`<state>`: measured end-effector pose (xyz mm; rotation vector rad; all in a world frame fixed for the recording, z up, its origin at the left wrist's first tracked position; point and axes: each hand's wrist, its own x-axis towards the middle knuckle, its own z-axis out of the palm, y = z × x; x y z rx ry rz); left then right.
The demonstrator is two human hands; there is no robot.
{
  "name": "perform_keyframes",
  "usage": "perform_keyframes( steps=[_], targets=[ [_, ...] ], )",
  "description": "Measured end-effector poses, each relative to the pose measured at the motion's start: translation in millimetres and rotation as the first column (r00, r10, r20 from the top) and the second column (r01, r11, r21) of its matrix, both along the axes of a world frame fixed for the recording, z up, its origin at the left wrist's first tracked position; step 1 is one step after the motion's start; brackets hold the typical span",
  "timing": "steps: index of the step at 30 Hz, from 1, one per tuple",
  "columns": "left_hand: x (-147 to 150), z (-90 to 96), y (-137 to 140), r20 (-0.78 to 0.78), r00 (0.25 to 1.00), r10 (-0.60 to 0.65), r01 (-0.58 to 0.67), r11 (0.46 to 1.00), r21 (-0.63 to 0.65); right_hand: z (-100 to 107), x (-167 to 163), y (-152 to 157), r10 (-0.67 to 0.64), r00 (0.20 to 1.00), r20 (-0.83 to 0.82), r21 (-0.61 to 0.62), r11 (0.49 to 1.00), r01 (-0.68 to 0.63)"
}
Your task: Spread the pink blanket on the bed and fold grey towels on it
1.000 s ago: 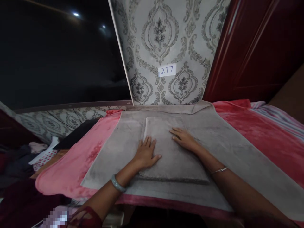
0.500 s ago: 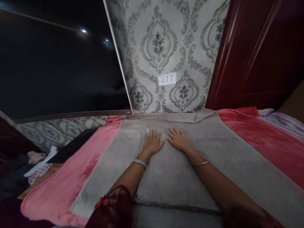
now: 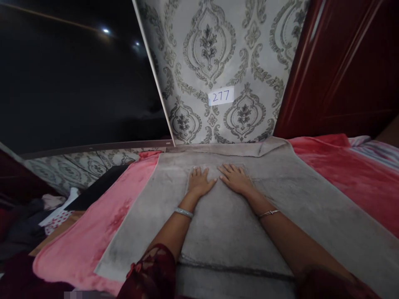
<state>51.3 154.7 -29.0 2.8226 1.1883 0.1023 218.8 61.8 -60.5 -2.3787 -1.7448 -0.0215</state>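
Note:
A grey plush cloth (image 3: 224, 236), folded into a flat panel, lies on a wider spread of the same grey fabric (image 3: 311, 211). My left hand (image 3: 199, 182) rests flat near the far left corner of the panel, fingers stretched out. Beside it, my right hand (image 3: 235, 178) lies flat near the far right corner with its fingers spread. Both palms touch the fabric and neither hand grips it. A dark fold line crosses the near end of the panel between my forearms.
Under the grey fabric lie a pink blanket (image 3: 77, 241) at left and a red blanket (image 3: 349, 178) at right. A large black screen (image 3: 77, 83) stands back left. Patterned wallpaper bears a paper marked 277 (image 3: 221, 96). A dark red panel (image 3: 339, 74) rises at right.
Both hands stay flat on the folded grey cloth in nearly the same place. The view has tilted slightly, so the wall and its paper label sit a little higher.

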Motion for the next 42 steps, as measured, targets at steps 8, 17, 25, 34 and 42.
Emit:
perform_keyframes(
  steps=[8,17,25,34,42],
  targets=[
    [-21,10.2,5,-0.056,0.995,-0.079,0.077,0.996,-0.047,2,0,1,0.004,1.000,-0.011,-0.020,1.000,-0.004],
    [-75,4.2,-76,0.022,0.959,-0.284,0.284,0.958,-0.029,2,-2,0,0.003,1.000,-0.003,-0.010,1.000,-0.003],
    [-88,-12.3,-90,0.077,0.943,-0.323,0.324,0.946,0.004,20,-20,-13,-0.013,1.000,-0.012,-0.077,0.997,0.012],
    [-87,-13.1,-89,0.098,0.938,-0.332,0.333,0.943,0.007,-1,-66,-110,0.120,0.992,-0.048,-0.041,0.992,-0.122],
    [-117,-13.4,-73,0.109,0.864,-0.492,0.499,0.866,-0.047,-17,-72,-168,0.251,0.959,-0.132,0.033,0.968,-0.249]
  ],
)
